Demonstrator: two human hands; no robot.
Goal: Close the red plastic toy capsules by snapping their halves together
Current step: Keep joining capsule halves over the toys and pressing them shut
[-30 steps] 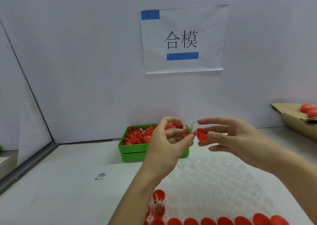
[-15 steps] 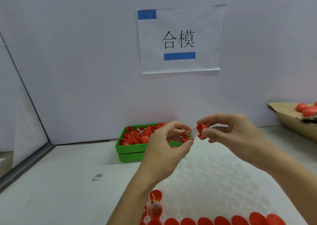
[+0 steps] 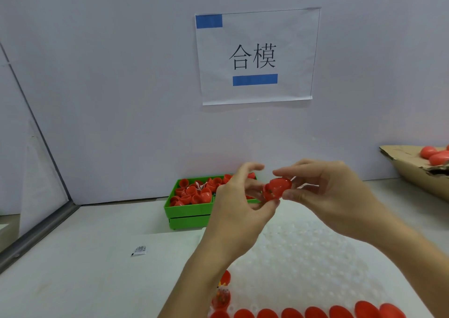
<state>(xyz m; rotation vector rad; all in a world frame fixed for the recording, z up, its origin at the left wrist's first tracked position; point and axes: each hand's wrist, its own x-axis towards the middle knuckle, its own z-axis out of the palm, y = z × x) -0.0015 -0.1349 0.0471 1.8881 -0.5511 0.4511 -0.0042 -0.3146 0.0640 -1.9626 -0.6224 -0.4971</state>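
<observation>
Now both hands pinching one red capsule [image 3: 277, 189], left hand [image 3: 239, 211], right hand [image 3: 332, 196], halves seemingly joined

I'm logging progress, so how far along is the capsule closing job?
Done: closed red plastic capsules lie in the cardboard box. In hand: left hand and right hand press one red capsule together. Left: loose red halves fill the green plastic tray.

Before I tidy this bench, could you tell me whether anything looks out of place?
One small printed white sachet lies alone on the white table, left of the bumpy white tray, apart from the green plastic bin.
</observation>
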